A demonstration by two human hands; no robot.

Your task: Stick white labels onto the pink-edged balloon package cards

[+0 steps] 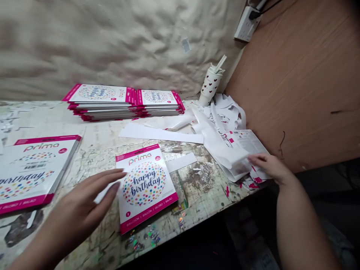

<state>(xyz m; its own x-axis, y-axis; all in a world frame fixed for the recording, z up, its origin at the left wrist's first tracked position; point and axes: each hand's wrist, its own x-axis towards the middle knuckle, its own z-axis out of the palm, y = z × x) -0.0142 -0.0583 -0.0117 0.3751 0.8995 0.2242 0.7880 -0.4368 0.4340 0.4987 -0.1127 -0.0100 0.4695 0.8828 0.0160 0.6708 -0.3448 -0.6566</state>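
Left hand [74, 213], grip open and empty, just beside a Prima balloon packet [146, 187] lying flat on the counter [95, 161], long axis pointing away; right hand [270, 167] farther off, grip lying open on white paper offcuts [227, 153].

A white square card packet [146, 189] has a hot-pink border and a globe of multicoloured polka dots around navy script. A white stack of packets [98, 93] behind it shows matching pink edges. A white cylindrical tumbler [209, 85] carries small red hearts. White paper offcuts [216, 150] show pink flecks. The off-white table [202, 195] is blotched grey and brown, below a crumpled beige cloth [112, 45].
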